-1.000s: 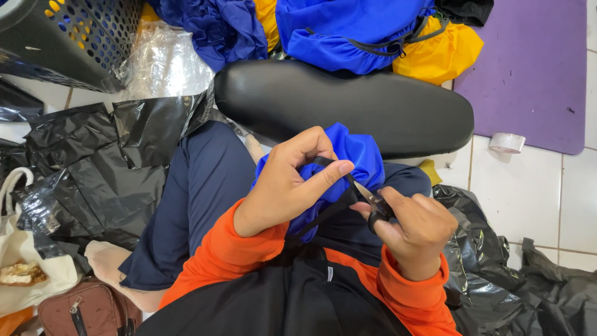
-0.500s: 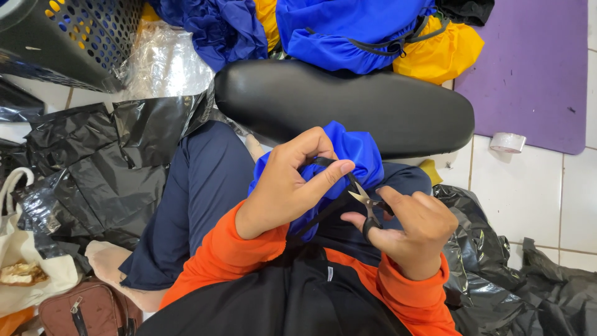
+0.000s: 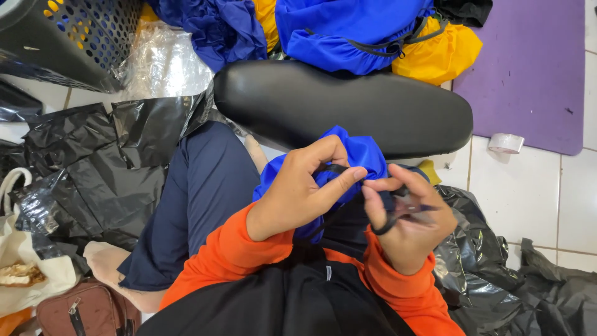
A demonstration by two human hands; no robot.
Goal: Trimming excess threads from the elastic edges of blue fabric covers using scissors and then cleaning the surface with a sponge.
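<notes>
Two hands are seen from the head view, over the lap. A bunched blue cloth is pinched in the curled left hand; small black scissors are gripped in the closed right hand, beside the cloth.

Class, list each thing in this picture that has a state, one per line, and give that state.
Blue fabric bag: bunched, pinched by left hand.
Small scissors: held in right hand; blades unclear.
Tape roll: lying flat on tiles.
Brown pouch: zipped.
Black basket: tilted.
</notes>
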